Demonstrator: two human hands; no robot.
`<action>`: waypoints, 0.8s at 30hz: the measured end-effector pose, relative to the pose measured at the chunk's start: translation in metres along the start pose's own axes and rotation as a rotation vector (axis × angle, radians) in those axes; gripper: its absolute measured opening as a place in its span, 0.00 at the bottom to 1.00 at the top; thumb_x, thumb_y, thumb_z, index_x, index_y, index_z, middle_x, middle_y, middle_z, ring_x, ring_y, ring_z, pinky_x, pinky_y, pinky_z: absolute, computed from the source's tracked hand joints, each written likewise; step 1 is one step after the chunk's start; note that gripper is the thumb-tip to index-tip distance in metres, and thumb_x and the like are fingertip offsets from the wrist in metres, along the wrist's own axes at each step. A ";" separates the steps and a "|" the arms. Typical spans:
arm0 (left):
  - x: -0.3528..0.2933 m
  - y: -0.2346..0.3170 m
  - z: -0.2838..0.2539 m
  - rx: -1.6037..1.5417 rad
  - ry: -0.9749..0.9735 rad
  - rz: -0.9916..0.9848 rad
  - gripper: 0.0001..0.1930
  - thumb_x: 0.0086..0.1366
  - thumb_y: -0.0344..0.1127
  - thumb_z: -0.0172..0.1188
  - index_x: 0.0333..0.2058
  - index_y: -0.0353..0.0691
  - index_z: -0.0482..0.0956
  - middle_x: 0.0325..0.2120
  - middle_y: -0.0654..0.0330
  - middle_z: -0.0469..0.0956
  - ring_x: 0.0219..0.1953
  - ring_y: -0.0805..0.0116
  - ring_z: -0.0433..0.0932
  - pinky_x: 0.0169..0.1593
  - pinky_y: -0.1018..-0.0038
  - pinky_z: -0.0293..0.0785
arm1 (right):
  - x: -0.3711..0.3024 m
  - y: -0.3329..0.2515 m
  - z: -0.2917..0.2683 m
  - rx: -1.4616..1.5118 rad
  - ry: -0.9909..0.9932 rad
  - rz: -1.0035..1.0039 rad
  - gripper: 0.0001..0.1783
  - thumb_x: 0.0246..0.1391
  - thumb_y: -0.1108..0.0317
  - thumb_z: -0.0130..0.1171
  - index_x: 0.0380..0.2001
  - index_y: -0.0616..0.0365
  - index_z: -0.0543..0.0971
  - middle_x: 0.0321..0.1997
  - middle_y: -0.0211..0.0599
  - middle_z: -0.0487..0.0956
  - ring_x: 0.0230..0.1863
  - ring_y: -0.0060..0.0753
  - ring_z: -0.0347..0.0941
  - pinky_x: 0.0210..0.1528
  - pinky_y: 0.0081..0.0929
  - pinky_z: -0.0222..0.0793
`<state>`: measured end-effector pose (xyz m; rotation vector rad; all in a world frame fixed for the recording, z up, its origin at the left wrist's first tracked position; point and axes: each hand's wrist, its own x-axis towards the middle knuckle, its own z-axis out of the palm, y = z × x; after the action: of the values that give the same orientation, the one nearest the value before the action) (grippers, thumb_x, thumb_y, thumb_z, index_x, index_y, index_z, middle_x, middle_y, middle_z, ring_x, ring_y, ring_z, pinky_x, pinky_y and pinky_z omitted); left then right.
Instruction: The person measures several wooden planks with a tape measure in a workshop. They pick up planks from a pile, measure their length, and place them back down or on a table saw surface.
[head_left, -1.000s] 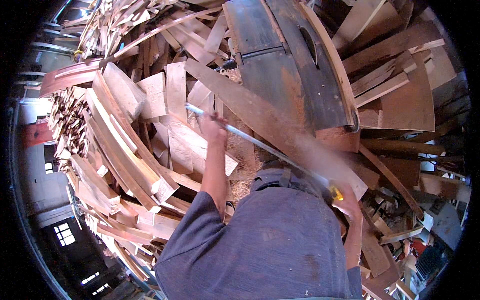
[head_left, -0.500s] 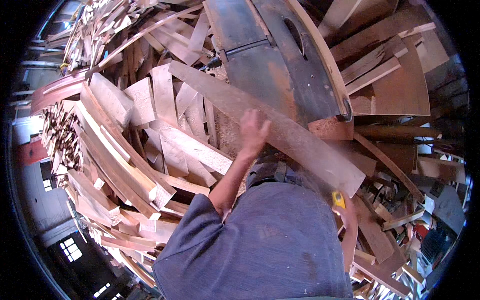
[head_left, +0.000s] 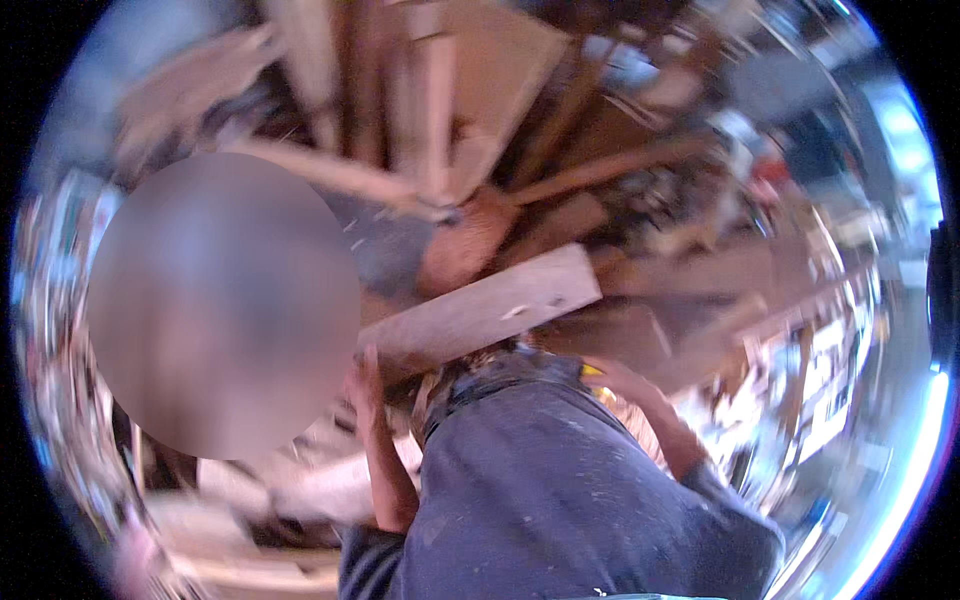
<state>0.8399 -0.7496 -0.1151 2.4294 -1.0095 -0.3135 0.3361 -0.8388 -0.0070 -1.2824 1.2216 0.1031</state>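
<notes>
A long wooden plank [head_left: 500,300] lies slantwise in front of my waist, its right end raised and showing a dark knot and a pale mark. My left hand [head_left: 366,385] grips the plank's near edge, though motion smears the fingers. Close to my right hip, my right hand [head_left: 622,383] is closed round a yellow tape measure [head_left: 592,371], which shows only in part. A round grey blur covers the plank's left stretch and whatever lies there.
Ahead, a dark metal machine table [head_left: 385,245] shows partly beside the blur. Boards [head_left: 440,110] lean beyond it, and more timber [head_left: 690,290] is heaped to the right. Pale wood pieces [head_left: 340,485] lie at the lower left. Much is smeared.
My view has swung to the right, so the machine table now sits further left. The plank has turned, its right end now pointing up and away. Both hands keep their hold.
</notes>
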 end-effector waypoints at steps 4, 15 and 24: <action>0.000 0.089 0.033 0.120 -0.137 0.494 0.39 0.58 0.60 0.67 0.56 0.30 0.73 0.61 0.33 0.70 0.66 0.30 0.63 0.70 0.44 0.58 | -0.026 -0.008 -0.002 0.210 -0.020 -0.041 0.42 0.61 0.51 0.63 0.72 0.61 0.63 0.76 0.48 0.63 0.76 0.41 0.58 0.75 0.33 0.52; -0.007 0.140 0.045 0.238 -0.519 0.771 0.48 0.51 0.59 0.73 0.63 0.32 0.69 0.65 0.37 0.64 0.71 0.33 0.55 0.70 0.40 0.53 | -0.043 0.050 0.046 0.290 0.293 -0.213 0.26 0.65 0.51 0.60 0.58 0.56 0.77 0.53 0.43 0.82 0.53 0.32 0.75 0.56 0.34 0.69; -0.053 0.273 0.006 -0.024 -0.983 0.668 0.31 0.65 0.39 0.68 0.61 0.27 0.70 0.54 0.38 0.78 0.56 0.42 0.77 0.65 0.55 0.69 | -0.125 0.069 0.071 0.805 0.511 0.128 0.26 0.60 0.51 0.60 0.57 0.51 0.81 0.49 0.32 0.83 0.48 0.31 0.78 0.42 0.34 0.79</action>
<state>0.6363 -0.8800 0.0228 1.6919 -2.0902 -1.3011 0.2817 -0.6917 0.0243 -0.5248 1.5501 -0.6052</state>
